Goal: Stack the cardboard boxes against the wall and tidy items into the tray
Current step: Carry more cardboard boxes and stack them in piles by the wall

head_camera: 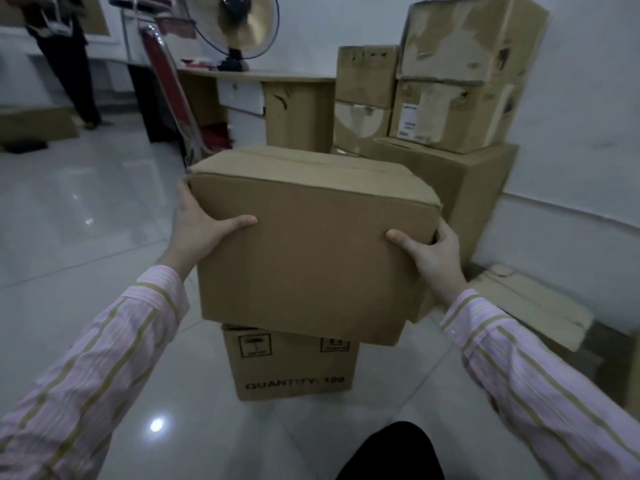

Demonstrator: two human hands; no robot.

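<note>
At the upper left of the frame a person in dark clothing (65, 64) stands on the glossy pale tiled floor (86, 220). Just to the right is a red chair with a chrome frame (162, 64), and beyond it a black-based round fan (235, 26) sits on a light wooden desk (298, 112).

In the middle of the frame, the left hand (201, 230), coming out of a pink striped sleeve (104, 341), grips the left side of a plain brown closed cardboard box (311, 258). Its thumb lies flat on the near face and its fingers are wrapped round the edge. This box fills the centre of the frame, slightly tilted. It is above a smaller brown cardboard box printed "QUANTITY 100" (291, 368) that stands on the floor; whether the two touch cannot be told.

The right hand (433, 261) grips the box's right side in the same way, thumb on the near face and fingers curled round the corner.

At the upper right, a stack of worn brown cardboard boxes (460, 81) rests on a large plain carton (460, 188) against the white wall (588, 98). At the lower right a low, battered cardboard box (533, 306) lies on the floor beside the wall.
</note>
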